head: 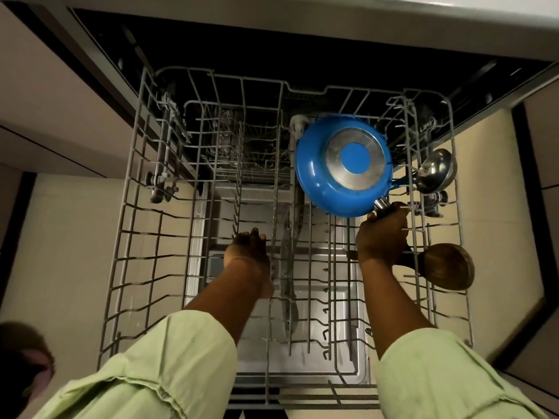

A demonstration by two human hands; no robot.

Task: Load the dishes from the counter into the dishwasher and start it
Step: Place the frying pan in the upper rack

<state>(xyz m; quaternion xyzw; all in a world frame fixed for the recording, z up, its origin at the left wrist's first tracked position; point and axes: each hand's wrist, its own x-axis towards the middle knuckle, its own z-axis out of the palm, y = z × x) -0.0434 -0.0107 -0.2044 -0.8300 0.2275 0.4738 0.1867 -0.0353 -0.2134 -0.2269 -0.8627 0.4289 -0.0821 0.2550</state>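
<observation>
A blue pan point(317, 176) lies upside down at the far right of the pulled-out upper rack point(136, 237), its steel base facing up. My right hand point(381, 235) grips the pan's handle just below the rim. My left hand point(248, 252) reaches into the middle of the rack, fingers curled around its wires. A steel ladle point(435, 170) lies along the rack's right edge beside the pan. A wooden spoon point(447, 266) rests lower on the same edge, its handle passing under my right hand.
The dishwasher tub point(302, 55) is dark behind the rack. The open steel door point(302, 343) shows below through the wires. Cream cabinet fronts point(60, 222) flank both sides, and a pale countertop edge point(363, 13) runs overhead.
</observation>
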